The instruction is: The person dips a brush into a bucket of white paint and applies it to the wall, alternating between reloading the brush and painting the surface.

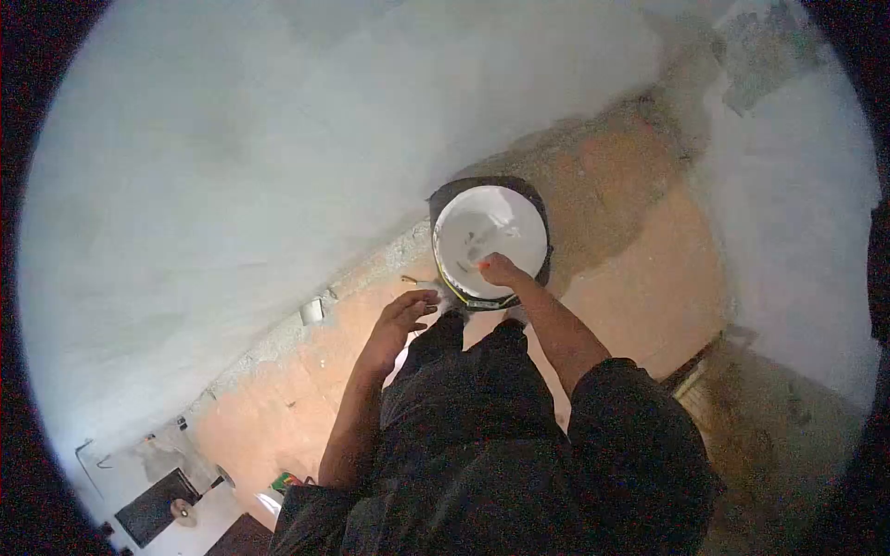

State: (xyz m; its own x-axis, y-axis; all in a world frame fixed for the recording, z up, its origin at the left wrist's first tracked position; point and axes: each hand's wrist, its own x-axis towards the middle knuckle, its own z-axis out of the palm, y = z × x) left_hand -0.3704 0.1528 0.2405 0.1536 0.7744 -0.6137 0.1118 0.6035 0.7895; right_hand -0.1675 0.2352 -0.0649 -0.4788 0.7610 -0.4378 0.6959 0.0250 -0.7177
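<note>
A round bucket (535,199) with a dark outer wall and a whitish inside stands on the floor close to the wall. Pale material with a few grey spots shows in it. Over its near right part is my right hand (502,270), closed round something small and reddish-orange that I cannot make out in full. My left hand (406,313) is held just left of the bucket, fingers apart and holding nothing. A thin yellowish strip runs along the bucket's near rim.
A pale plastered wall (232,167) rises on the far side, above an orange-toned floor (649,269) with a brown stained patch. Near the wall's foot at left is a small light box-like object (312,311). Dark panels and fittings show at lower left.
</note>
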